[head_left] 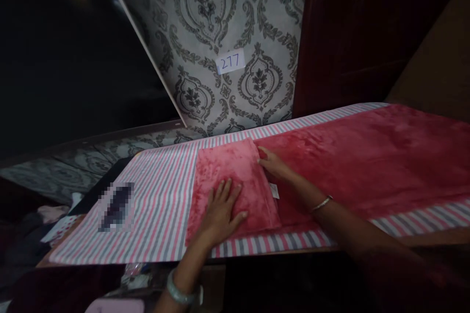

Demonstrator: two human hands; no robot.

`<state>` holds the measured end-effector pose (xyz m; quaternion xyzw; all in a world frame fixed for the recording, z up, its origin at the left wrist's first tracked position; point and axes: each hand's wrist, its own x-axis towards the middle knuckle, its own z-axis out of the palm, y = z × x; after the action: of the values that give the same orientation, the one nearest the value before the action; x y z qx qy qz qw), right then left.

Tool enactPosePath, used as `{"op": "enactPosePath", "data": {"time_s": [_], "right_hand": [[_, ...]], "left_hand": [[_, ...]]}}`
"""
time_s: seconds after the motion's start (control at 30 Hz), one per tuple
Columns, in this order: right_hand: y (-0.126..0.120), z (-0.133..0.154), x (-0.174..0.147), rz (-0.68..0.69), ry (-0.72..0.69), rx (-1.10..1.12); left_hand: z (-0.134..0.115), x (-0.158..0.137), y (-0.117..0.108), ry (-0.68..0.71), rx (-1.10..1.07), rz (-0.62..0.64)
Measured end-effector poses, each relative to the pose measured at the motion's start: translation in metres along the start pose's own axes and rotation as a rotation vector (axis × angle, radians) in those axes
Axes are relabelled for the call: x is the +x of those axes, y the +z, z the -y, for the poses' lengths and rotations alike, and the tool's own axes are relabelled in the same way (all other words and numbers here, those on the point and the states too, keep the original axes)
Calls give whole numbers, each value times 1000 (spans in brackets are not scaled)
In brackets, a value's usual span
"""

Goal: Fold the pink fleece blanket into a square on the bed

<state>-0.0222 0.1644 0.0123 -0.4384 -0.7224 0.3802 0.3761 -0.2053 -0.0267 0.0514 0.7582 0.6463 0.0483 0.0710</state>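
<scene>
A plush red blanket (352, 161) lies lengthwise over a striped cloth, its left end folded over into a lighter pinkish-red flap (227, 161). My left hand (223, 208) rests flat on that flap, palm down with fingers spread. At the flap's far right edge, my right hand (273, 164) has its thumb and fingers closed on the blanket's edge. A small white label (274, 190) sticks out from the fold, between my hands and a little to the right.
The pink, grey and white striped cloth (157, 186) covers the table. A dark screen (73, 58) stands at the left, a patterned wall (227, 24) with a paper marked 277 (230, 61) behind. A dark red panel (341, 39) rises at the right. Clothes (51, 214) lie lower left.
</scene>
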Motion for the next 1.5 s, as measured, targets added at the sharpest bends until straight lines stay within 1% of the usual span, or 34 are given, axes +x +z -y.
{"op": "enactPosePath", "data": {"time_s": [0.07,0.2,0.4,0.5,0.6,0.77,0.8,0.93,1.03,1.13,1.2,1.27,1.3,1.33,1.37,1.4,1.43,1.5], "right_hand": [[3,6,17,27,27,-67],[12,10,40,30,66,-154],[18,5,55,0,51,-181],[19,5,65,-33,60,-203],[22,6,75,-57,79,-231],[27,2,81,-95,111,-302],[27,1,81,-100,120,-317],[23,-3,80,-88,155,-366],[18,-1,80,-61,174,-406],[16,11,78,-56,159,-454],[20,26,74,-60,73,-495],[30,44,70,-49,-33,-545],[36,53,67,-39,-68,-571],[42,60,64,-28,-85,-597],[48,66,60,-19,-88,-624],[54,69,57,-11,-87,-655],[59,70,53,-1,-80,-692],[66,63,46,36,-65,-761]], "left_hand": [[-15,-9,6,41,-37,29],[-38,-14,18,118,-80,9],[-59,-3,33,94,-53,-48],[-63,2,35,125,-49,-68],[-62,3,36,172,-59,-93],[-59,5,46,173,-98,-246],[-59,6,50,169,-103,-258],[-67,6,58,117,-95,-187],[-68,-5,46,135,-213,-143],[-52,-9,16,169,-436,-128],[-30,4,-9,106,-503,-175],[0,33,-35,-36,-444,-279],[15,51,-47,-120,-385,-310],[29,71,-58,-214,-310,-321],[42,90,-65,-312,-214,-300],[52,107,-70,-414,-115,-270],[60,122,-71,-460,-86,-261],[69,142,-63,-528,-39,-240]]}}
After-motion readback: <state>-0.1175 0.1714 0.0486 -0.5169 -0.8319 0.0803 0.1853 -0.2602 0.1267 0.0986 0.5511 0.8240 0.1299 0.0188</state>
